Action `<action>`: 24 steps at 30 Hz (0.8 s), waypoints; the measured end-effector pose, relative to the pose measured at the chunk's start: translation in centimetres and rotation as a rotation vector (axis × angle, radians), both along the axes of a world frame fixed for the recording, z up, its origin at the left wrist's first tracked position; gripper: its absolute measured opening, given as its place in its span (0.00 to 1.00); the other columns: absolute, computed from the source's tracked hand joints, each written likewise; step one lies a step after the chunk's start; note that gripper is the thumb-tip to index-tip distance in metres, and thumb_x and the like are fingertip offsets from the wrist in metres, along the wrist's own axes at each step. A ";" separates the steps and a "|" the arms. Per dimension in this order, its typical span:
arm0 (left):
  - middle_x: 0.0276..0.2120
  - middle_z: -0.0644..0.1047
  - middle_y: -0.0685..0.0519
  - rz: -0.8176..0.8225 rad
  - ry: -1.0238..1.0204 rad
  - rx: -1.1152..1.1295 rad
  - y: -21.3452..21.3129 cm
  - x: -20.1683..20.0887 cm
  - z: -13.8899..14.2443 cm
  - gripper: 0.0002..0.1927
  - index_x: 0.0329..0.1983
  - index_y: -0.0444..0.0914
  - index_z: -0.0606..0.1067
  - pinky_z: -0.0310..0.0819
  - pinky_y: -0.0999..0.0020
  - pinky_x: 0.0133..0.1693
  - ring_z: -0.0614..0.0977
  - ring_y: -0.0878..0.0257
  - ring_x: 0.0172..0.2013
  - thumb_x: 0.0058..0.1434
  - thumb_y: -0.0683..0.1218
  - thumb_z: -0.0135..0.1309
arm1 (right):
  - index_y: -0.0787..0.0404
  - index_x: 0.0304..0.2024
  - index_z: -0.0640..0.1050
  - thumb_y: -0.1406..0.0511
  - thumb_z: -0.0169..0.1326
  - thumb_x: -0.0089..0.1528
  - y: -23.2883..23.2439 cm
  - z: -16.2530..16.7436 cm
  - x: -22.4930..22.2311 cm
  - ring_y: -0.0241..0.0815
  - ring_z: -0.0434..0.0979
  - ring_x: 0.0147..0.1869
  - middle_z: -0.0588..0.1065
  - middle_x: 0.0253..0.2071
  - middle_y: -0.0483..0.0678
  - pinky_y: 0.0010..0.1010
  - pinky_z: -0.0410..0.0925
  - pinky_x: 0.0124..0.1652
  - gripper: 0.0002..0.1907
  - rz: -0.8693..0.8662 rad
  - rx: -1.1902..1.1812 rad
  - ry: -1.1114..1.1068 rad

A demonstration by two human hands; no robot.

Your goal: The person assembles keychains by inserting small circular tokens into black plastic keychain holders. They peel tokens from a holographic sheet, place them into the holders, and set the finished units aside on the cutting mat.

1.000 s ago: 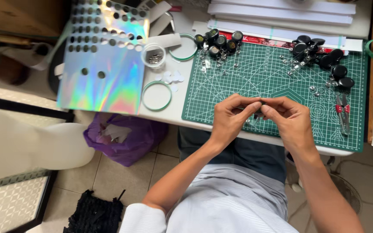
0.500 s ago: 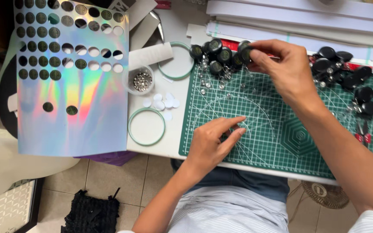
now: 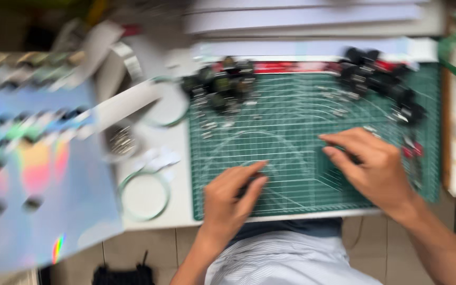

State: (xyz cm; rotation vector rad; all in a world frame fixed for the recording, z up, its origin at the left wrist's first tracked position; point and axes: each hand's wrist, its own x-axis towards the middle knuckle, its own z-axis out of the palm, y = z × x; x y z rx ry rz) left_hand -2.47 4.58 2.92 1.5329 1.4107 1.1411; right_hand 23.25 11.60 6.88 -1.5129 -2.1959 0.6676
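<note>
The whole view is blurred by motion. My left hand rests on the green cutting mat near its front edge, fingers curled together; what they hold is not clear. Farther right on the mat, my right hand has its fingers pinched around a small dark piece. One cluster of black round pieces lies at the mat's top middle. Another such cluster lies at its top right.
A holographic sheet with punched holes covers the left of the table. Beside it lie a green ring, a second green ring and a small cup of metal bits. Red-handled pliers lie at the mat's right edge. White strips lie along the back.
My right hand has drawn back from the black pieces at the top of the mat to its right-middle. My left hand stays near the front edge. The camera has swung.
</note>
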 end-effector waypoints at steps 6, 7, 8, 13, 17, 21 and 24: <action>0.27 0.81 0.50 0.081 0.165 -0.300 0.7 1.8 1.6 0.14 0.50 0.40 0.82 0.71 0.66 0.25 0.79 0.61 0.22 0.60 0.44 0.62 | 0.61 0.48 0.83 0.69 0.64 0.61 -2.9 -3.5 3.5 0.34 0.76 0.31 0.80 0.42 0.48 0.26 0.70 0.31 0.12 -0.194 0.122 0.151; 0.29 0.83 0.51 0.014 0.259 -0.271 0.9 1.8 2.2 0.15 0.50 0.41 0.82 0.72 0.66 0.24 0.80 0.62 0.23 0.60 0.45 0.62 | 0.61 0.48 0.83 0.69 0.64 0.61 -3.1 -3.9 3.7 0.33 0.75 0.30 0.80 0.41 0.48 0.26 0.69 0.29 0.12 -0.227 0.106 0.188; 0.32 0.84 0.52 -0.054 0.352 -0.244 1.2 1.9 2.8 0.15 0.50 0.42 0.81 0.72 0.66 0.23 0.81 0.64 0.23 0.60 0.47 0.61 | 0.61 0.48 0.83 0.69 0.64 0.61 -3.2 -4.2 3.8 0.33 0.75 0.30 0.80 0.41 0.48 0.26 0.68 0.28 0.12 -0.261 0.098 0.207; 0.36 0.84 0.52 -0.302 0.435 -0.024 5.7 4.9 4.3 0.16 0.53 0.42 0.80 0.73 0.66 0.24 0.79 0.62 0.19 0.64 0.51 0.58 | 0.61 0.48 0.83 0.68 0.63 0.62 -3.2 -4.7 4.2 0.33 0.78 0.31 0.81 0.43 0.48 0.24 0.71 0.30 0.11 -0.245 0.167 0.291; 0.34 0.82 0.50 -0.419 0.529 0.248 9.2 8.6 2.9 0.14 0.53 0.41 0.80 0.75 0.62 0.29 0.81 0.59 0.24 0.68 0.49 0.57 | 0.60 0.48 0.82 0.67 0.62 0.65 -3.8 -4.4 5.3 0.39 0.82 0.40 0.81 0.45 0.48 0.26 0.75 0.35 0.10 -0.163 0.291 0.248; 0.33 0.80 0.53 -0.458 0.649 0.594 10.3 9.8 0.8 0.12 0.54 0.41 0.78 0.78 0.65 0.32 0.83 0.61 0.30 0.70 0.49 0.58 | 0.61 0.51 0.82 0.68 0.61 0.67 -3.6 -3.5 9.3 0.42 0.82 0.40 0.80 0.48 0.51 0.30 0.75 0.37 0.10 -0.342 0.266 0.100; 0.30 0.79 0.55 -0.381 0.659 0.742 10.8 9.2 -0.2 0.14 0.57 0.41 0.78 0.77 0.67 0.31 0.82 0.63 0.30 0.70 0.48 0.60 | 0.63 0.54 0.82 0.69 0.61 0.67 -2.5 -2.7 12.3 0.46 0.80 0.42 0.79 0.49 0.53 0.35 0.74 0.42 0.13 -0.386 0.290 0.021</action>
